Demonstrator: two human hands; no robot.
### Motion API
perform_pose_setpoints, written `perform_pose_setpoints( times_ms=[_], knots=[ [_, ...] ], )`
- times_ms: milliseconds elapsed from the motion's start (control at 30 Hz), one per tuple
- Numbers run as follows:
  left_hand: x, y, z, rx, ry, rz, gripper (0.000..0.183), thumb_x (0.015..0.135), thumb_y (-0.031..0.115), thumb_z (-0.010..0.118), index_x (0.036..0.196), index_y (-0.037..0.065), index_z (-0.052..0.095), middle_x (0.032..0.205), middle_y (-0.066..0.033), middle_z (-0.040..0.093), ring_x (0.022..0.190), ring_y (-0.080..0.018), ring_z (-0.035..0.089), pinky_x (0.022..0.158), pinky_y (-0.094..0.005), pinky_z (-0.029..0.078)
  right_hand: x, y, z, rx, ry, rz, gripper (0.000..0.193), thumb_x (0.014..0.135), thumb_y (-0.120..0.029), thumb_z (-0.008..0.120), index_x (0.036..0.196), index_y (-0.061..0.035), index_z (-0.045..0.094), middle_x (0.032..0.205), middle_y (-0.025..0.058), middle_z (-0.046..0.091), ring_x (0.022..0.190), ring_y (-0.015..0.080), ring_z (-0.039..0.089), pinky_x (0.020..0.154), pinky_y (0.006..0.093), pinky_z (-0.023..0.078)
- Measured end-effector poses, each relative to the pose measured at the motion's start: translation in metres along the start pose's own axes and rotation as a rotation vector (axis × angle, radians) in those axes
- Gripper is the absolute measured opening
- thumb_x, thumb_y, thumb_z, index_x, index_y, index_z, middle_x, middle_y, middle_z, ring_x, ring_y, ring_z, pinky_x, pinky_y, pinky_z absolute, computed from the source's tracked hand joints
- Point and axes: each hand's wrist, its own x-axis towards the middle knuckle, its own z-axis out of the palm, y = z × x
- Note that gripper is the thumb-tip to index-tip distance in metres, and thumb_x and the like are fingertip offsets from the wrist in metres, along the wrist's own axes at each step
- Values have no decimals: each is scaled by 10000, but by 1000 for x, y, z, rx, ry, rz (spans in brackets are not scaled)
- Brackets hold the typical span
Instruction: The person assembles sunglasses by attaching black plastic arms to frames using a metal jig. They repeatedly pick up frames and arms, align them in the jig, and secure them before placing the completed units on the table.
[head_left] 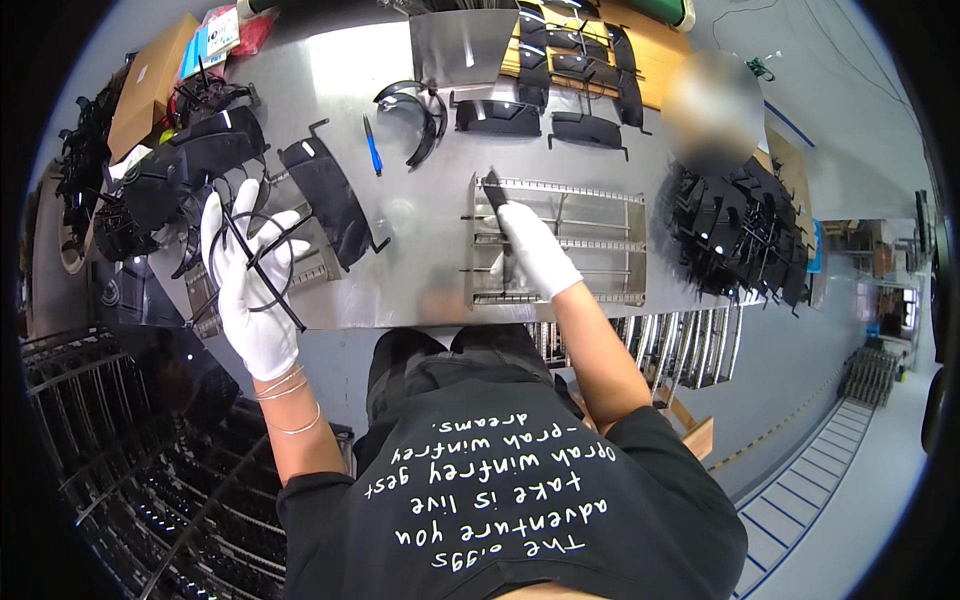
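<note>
In the head view, the white-gloved left hand point(236, 285) has its fingers spread, with a thin black ring-shaped part with a straight bar point(253, 262) across them. The white-gloved right hand point(536, 250) pinches a narrow black plate point(494, 192) at the silver metal rack point(592, 244) on the grey metal table point(410, 275).

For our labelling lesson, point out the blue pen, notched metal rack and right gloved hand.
Blue pen point(374, 150): head view, on its barrel.
Notched metal rack point(585, 244): head view, middle rail.
Right gloved hand point(535, 250): head view, its back.
</note>
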Motion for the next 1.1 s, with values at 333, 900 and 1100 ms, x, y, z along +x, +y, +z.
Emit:
perform_pose_setpoints(
  times_ms=[333, 900, 1100],
  knots=[
    [0, -14, 11, -12, -58, -21, 596, 1083, 326, 488, 1587, 60, 310, 1475, -267, 520, 1126, -357, 684, 898, -440, 591, -6, 15, 13, 56, 18, -74, 472, 1055, -256, 556, 1437, 14, 496, 1062, 124, 678, 791, 175, 712, 671, 301, 555],
    [4, -25, 52, 204, -262, 139, 608, 1011, 226, 398, 1564, -21, 343, 1389, -288, 579, 1120, -365, 689, 1072, -483, 494, 4, 14, 19, 32, 73, -100, 555, 1016, -339, 601, 1403, 33, 462, 1052, 107, 639, 688, 151, 708, 467, 283, 508],
    [4, -23, 64, 152, -279, 135, 612, 1009, 217, 395, 1562, -37, 332, 1367, -302, 582, 1118, -364, 681, 1066, -481, 489, 7, 14, 16, -291, 114, -128, 783, 965, -487, 647, 1510, 34, 438, 1356, 271, 632, 1247, 378, 628, 1085, 411, 476]
  ],
)
